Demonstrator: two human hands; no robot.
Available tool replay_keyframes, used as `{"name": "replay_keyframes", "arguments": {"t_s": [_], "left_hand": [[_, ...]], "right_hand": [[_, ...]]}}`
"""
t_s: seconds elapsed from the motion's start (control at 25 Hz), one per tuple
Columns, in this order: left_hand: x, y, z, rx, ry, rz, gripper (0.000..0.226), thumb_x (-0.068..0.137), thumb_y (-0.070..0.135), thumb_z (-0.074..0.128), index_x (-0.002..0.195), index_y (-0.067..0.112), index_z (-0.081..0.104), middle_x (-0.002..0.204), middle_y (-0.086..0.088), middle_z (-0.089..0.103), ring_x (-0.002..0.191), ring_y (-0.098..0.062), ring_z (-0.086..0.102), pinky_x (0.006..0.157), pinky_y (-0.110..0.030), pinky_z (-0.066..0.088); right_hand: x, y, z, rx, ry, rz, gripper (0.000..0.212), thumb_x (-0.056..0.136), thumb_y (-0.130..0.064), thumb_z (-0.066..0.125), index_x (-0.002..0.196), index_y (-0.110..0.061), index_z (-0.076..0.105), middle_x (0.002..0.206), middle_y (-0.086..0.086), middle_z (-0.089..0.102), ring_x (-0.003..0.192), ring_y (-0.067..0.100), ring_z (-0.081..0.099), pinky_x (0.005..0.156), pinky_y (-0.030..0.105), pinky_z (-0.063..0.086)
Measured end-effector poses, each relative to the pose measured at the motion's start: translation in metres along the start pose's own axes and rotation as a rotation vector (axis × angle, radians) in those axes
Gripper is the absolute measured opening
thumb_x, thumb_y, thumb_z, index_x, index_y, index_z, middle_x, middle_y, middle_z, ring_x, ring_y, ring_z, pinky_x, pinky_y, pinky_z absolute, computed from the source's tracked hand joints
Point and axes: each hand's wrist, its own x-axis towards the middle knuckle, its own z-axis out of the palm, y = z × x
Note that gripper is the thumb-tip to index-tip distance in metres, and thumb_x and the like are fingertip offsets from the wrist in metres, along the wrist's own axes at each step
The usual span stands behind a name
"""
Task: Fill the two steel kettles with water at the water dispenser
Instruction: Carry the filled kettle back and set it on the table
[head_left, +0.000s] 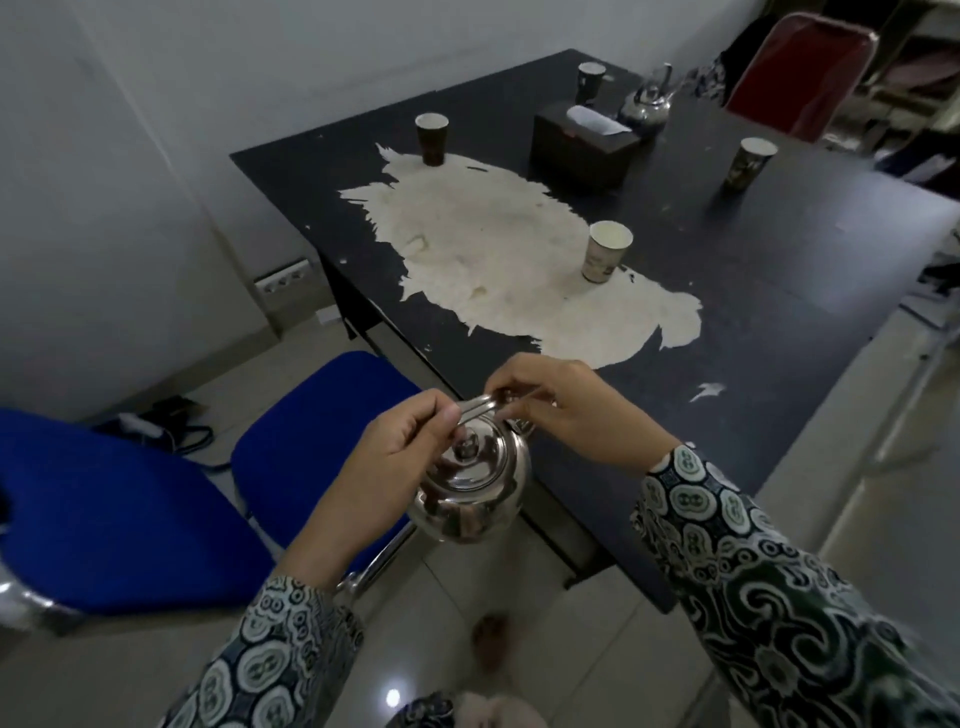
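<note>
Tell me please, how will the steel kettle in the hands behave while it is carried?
The steel kettle probably swings, since both hands, left and right, hold only its thin wire handle. Its polished body looks slippery. The lid seems merely seated, so it may slip off if tilted.

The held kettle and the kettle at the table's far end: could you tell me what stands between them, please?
Head view: a paper cup and a tissue box on the black table.
</note>
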Motion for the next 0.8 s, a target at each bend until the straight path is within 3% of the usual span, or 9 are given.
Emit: {"name": "replay_keyframes", "arguments": {"t_s": [0.12, 0.24, 0.36, 0.44, 0.56, 0.64, 0.72, 0.8], "left_hand": [[0.022, 0.013, 0.03, -0.02, 0.058, -0.035, 0.027, 0.087, 0.041, 0.042, 0.072, 0.025, 0.059, 0.065, 0.008, 0.06, 0.059, 0.0, 0.054, 0.059, -0.013, 0.044], [0.04, 0.025, 0.059, -0.03, 0.127, -0.074, 0.028, 0.088, 0.039, 0.042, 0.074, 0.021, 0.059, 0.071, -0.015, 0.058, 0.067, -0.028, 0.055, 0.066, -0.038, 0.047], [0.055, 0.039, 0.089, -0.052, 0.248, -0.087, 0.028, 0.091, 0.034, 0.042, 0.076, 0.016, 0.059, 0.072, -0.021, 0.054, 0.069, -0.031, 0.054, 0.067, -0.041, 0.046], [0.065, 0.046, 0.111, -0.067, 0.345, -0.09, 0.026, 0.093, 0.029, 0.043, 0.076, 0.018, 0.06, 0.075, -0.022, 0.056, 0.074, -0.036, 0.056, 0.069, -0.045, 0.048], [0.085, 0.058, 0.156, -0.085, 0.537, -0.113, 0.025, 0.093, 0.025, 0.045, 0.076, 0.017, 0.062, 0.076, -0.016, 0.061, 0.078, -0.034, 0.059, 0.072, -0.043, 0.051], [0.1, 0.064, 0.182, -0.093, 0.635, -0.123, 0.025, 0.093, 0.024, 0.047, 0.077, 0.013, 0.062, 0.07, -0.01, 0.061, 0.072, -0.025, 0.059, 0.07, -0.036, 0.05], [0.113, 0.067, 0.203, -0.117, 0.694, -0.126, 0.025, 0.093, 0.021, 0.048, 0.077, 0.009, 0.063, 0.066, -0.006, 0.058, 0.065, -0.016, 0.056, 0.066, -0.029, 0.047], [0.124, 0.069, 0.22, -0.136, 0.72, -0.133, 0.024, 0.093, 0.019, 0.048, 0.078, 0.011, 0.064, 0.068, -0.005, 0.061, 0.065, -0.011, 0.058, 0.063, -0.023, 0.048]], "right_hand": [[0.0, 0.026, -0.026, -0.001, 0.015, -0.02, 0.014, 0.086, -0.008, 0.058, 0.097, -0.015, 0.063, 0.088, -0.013, 0.06, 0.085, 0.004, 0.058, 0.077, 0.024, 0.05], [0.0, 0.048, -0.048, 0.084, 0.058, -0.032, 0.018, 0.084, -0.006, 0.059, 0.098, -0.017, 0.064, 0.092, -0.011, 0.064, 0.089, 0.003, 0.06, 0.078, 0.022, 0.051], [0.0, 0.067, -0.068, 0.154, 0.22, 0.007, 0.022, 0.078, -0.014, 0.069, 0.094, -0.024, 0.059, 0.091, -0.014, 0.061, 0.086, 0.004, 0.061, 0.071, 0.025, 0.054], [-0.001, 0.078, -0.083, 0.154, 0.338, 0.096, 0.022, 0.07, -0.028, 0.074, 0.082, -0.023, 0.056, 0.079, -0.009, 0.06, 0.074, 0.01, 0.059, 0.064, 0.03, 0.054], [-0.007, 0.094, -0.107, 0.138, 0.217, 0.138, 0.014, 0.079, -0.032, 0.064, 0.072, -0.021, 0.062, 0.066, -0.007, 0.062, 0.063, 0.009, 0.057, 0.063, 0.034, 0.05], [-0.014, 0.098, -0.121, 0.258, 0.058, 0.119, 0.017, 0.089, -0.023, 0.056, 0.078, -0.015, 0.067, 0.071, -0.003, 0.065, 0.068, 0.011, 0.06, 0.069, 0.032, 0.05], [-0.019, 0.1, -0.135, 0.398, -0.069, 0.128, 0.022, 0.092, -0.022, 0.051, 0.087, -0.007, 0.066, 0.075, 0.005, 0.065, 0.076, 0.022, 0.062, 0.079, 0.04, 0.051], [-0.024, 0.105, -0.149, 0.524, -0.129, 0.161, 0.024, 0.092, -0.02, 0.051, 0.092, 0.0, 0.064, 0.073, 0.01, 0.061, 0.071, 0.024, 0.057, 0.079, 0.044, 0.051]]}}
